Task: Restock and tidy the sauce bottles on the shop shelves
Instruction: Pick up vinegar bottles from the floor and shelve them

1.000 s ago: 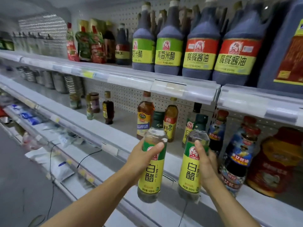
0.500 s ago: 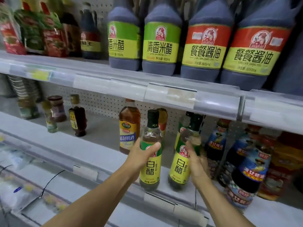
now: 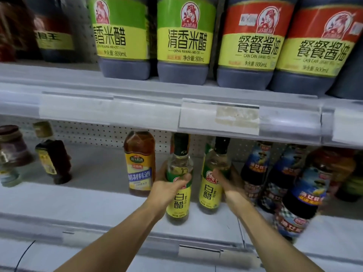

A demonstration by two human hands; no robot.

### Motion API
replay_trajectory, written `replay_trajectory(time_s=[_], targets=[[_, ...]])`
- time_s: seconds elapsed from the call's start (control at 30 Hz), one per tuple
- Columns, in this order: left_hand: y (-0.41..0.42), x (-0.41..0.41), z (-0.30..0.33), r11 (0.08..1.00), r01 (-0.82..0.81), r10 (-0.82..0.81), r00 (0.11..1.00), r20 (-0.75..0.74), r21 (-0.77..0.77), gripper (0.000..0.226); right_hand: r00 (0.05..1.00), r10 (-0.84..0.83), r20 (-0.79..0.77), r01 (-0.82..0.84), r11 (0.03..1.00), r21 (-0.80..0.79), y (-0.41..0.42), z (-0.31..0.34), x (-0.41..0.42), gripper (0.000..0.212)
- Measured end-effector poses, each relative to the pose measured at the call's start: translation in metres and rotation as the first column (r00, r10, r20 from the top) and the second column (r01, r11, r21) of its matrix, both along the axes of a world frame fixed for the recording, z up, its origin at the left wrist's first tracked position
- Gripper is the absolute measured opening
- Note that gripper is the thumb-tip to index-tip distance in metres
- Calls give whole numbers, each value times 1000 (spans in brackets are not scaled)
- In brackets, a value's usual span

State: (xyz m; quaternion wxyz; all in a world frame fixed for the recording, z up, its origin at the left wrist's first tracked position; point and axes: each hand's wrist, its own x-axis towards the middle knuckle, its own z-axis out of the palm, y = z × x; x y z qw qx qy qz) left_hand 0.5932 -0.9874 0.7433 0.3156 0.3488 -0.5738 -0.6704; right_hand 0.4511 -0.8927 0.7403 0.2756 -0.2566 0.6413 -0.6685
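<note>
Two clear white-vinegar bottles with yellow-green labels and dark caps are upright on the middle shelf (image 3: 98, 201). My left hand (image 3: 167, 190) grips the left vinegar bottle (image 3: 179, 201) around its shoulder. My right hand (image 3: 230, 188) holds the right vinegar bottle (image 3: 210, 190) from its right side, thumb across the label top. Both bottle bases are at the shelf surface, the right one set a little further back. Another green-labelled bottle is partly hidden behind the right one.
An amber cooking-wine bottle (image 3: 139, 163) stands just left of my left hand. Dark blue-labelled sauce bottles (image 3: 300, 201) crowd the right. A small dark bottle (image 3: 53, 160) and a jar (image 3: 11, 146) are far left. Large vinegar and soy bottles (image 3: 184, 40) fill the upper shelf.
Both hands have carried the two vinegar bottles forward from in front of the shelf edge onto the middle shelf, and my view has closed in on the shelves.
</note>
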Motion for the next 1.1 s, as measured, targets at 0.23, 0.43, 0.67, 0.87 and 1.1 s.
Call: replay_trajectory(time_s=[0.23, 0.43, 0.67, 0.87, 1.1], targets=[[-1, -1, 0, 999, 37, -37, 999, 33, -2, 52, 992, 124, -7, -123, 990, 68, 10, 10, -3, 43], [2, 3, 0, 997, 53, -57, 995, 82, 58, 21, 932, 144, -334, -5, 923, 385, 17, -16, 5, 64], [-4, 6, -5, 1000, 29, -29, 997, 75, 10, 22, 914, 165, -370, 8, 906, 423, 12, -35, -4, 65], [-2, 5, -8, 995, 82, -77, 992, 100, -50, 26, 910, 188, -369, -18, 908, 419, 5, -40, -16, 79], [2, 7, -9, 992, 89, -85, 995, 41, -89, 34, 911, 211, -355, -38, 900, 435, 0, -40, -20, 85]])
